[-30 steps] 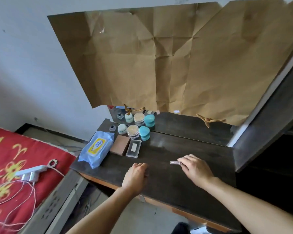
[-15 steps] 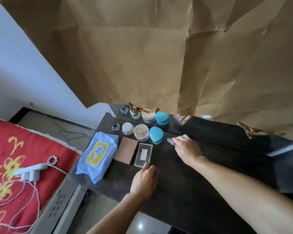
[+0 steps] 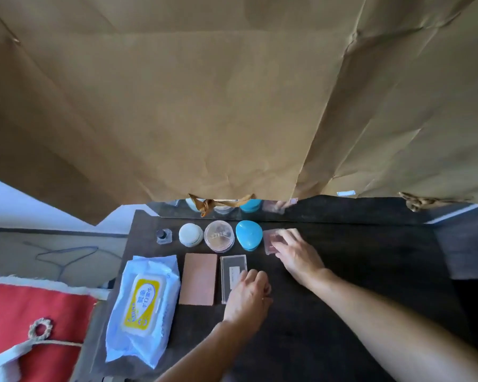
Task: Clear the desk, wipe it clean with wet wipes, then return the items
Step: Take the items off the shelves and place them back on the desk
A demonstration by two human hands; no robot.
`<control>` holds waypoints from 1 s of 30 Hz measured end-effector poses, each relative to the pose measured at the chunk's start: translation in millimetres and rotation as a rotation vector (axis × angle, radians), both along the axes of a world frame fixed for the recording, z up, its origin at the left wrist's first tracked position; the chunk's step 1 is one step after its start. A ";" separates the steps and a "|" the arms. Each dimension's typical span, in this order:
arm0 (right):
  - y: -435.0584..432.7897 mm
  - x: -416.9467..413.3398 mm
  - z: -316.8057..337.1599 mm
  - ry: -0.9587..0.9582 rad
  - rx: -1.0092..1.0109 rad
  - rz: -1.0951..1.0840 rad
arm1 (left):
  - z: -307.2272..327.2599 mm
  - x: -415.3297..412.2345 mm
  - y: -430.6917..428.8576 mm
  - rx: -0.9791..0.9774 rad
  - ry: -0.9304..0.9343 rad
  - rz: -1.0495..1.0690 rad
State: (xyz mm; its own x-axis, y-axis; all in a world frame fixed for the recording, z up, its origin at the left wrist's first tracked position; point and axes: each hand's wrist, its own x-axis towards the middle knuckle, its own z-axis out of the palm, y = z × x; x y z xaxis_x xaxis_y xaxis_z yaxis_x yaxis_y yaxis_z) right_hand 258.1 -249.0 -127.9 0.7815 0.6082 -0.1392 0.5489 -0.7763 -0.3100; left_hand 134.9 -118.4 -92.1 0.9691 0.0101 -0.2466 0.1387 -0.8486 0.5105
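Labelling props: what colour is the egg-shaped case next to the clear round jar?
The egg-shaped plastic case is turquoise blue; head view shows it best.

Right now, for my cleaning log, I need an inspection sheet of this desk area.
Surface: dark wooden desk, items grouped at its left.
Job's things: wet wipes pack at left edge; small glass bottle, white jar, clear powder jar, blue case in back row; brown box, clear flat case in front.
Clutter: nothing seen.
Hands: right hand holds pinkish clear case beside the blue case; left hand, loosely curled, rests at the clear flat case.
Cables: dark wire on floor; white cord on red blanket.
Surroundings: brown paper over mirror.
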 end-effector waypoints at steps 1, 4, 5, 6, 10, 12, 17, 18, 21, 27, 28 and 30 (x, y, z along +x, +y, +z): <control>-0.2 -1.1 -0.5 -0.001 0.019 -0.015 | -1.3 4.6 2.2 -0.010 -0.009 -0.029; -4.2 -6.3 -1.7 0.003 0.071 -0.045 | -7.0 15.9 7.1 -0.004 -0.014 -0.104; -6.1 -8.0 -1.6 -0.002 0.084 -0.048 | -9.0 19.6 7.7 0.008 -0.018 -0.120; -8.3 -9.5 -1.0 -0.008 0.093 -0.056 | -9.0 23.4 8.1 0.018 -0.042 -0.140; -25.2 -17.0 -2.7 0.001 0.098 -0.177 | -5.1 34.2 4.9 0.131 -0.115 -0.310; -36.8 -23.2 -2.1 -0.003 0.071 -0.224 | -2.6 38.5 1.9 0.175 -0.132 -0.342; -62.6 -44.6 0.4 -0.017 0.005 -0.315 | -18.1 29.0 -0.2 0.121 -0.102 -0.305; -67.5 -48.9 -0.5 -0.016 -0.005 -0.327 | -20.1 26.4 -0.5 0.093 -0.081 -0.279; -78.7 -61.1 -2.2 0.000 -0.050 -0.339 | -23.2 20.8 -2.2 0.098 -0.058 -0.269; -83.1 -64.9 -0.1 0.057 -0.154 -0.271 | -14.2 6.4 -0.1 0.128 -0.112 -0.201; -82.0 -64.5 2.1 0.067 -0.155 -0.259 | -12.0 0.9 2.0 0.137 -0.118 -0.175; -77.1 -62.7 8.2 0.074 -0.169 -0.238 | -8.0 -11.2 8.8 0.149 -0.124 -0.096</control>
State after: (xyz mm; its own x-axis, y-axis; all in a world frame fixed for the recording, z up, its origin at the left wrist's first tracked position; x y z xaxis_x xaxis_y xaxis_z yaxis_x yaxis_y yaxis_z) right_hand 195.3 -326.1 -119.7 0.8832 0.3728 -0.2847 0.3263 -0.9243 -0.1982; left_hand 123.7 -109.6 -100.1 0.9901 -0.0565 -0.1285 -0.0024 -0.9223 0.3865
